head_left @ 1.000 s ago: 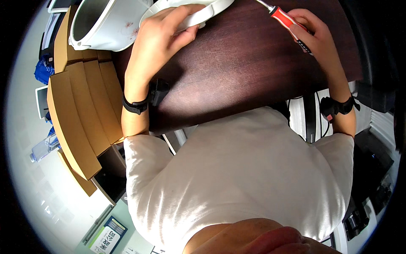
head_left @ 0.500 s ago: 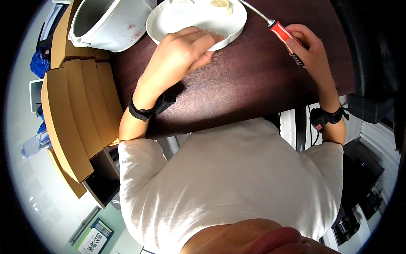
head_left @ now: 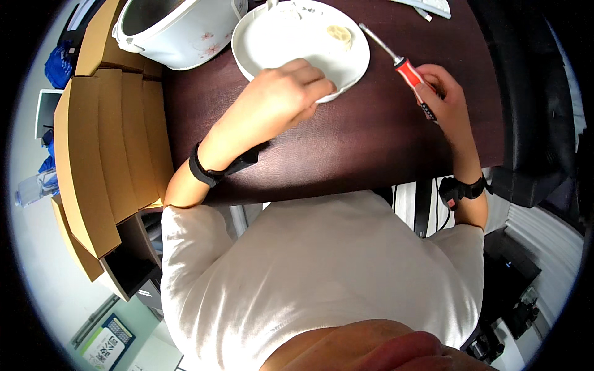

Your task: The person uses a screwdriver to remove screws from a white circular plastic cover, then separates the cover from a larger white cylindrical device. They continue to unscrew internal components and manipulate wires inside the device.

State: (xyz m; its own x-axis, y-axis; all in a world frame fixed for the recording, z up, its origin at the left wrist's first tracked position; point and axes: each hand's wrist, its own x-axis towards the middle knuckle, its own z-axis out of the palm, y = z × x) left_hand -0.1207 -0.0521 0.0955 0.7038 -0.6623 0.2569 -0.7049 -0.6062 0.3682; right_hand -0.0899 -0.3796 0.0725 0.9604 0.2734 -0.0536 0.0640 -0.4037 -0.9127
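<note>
My left hand point(head_left: 288, 93) is at the near rim of a white, round, shallow cover point(head_left: 272, 46), its fingers curled over the edge. A small pale round piece point(head_left: 339, 34) stands inside that cover, toward its right side. Off to the right, my right hand point(head_left: 447, 99) grips a screwdriver point(head_left: 411, 74) by its red and black handle. The metal shaft points up and to the left, its tip apart from the cover. Beyond my left hand stands a white pot-shaped appliance body point(head_left: 192, 37) with a pink flower print, open at the top.
Brown cardboard boxes point(head_left: 93, 154) line the left side of the dark wooden table point(head_left: 346, 154). At the far right edge lies a white object point(head_left: 433, 6), partly cut off, with a cable plug beside it. A black chair point(head_left: 532, 142) stands to the right.
The view has shifted, so more of the far table and the whole screwdriver shaft show. My left hand stays at the cover's rim, its fingers more curled. The right hand keeps the screwdriver.
</note>
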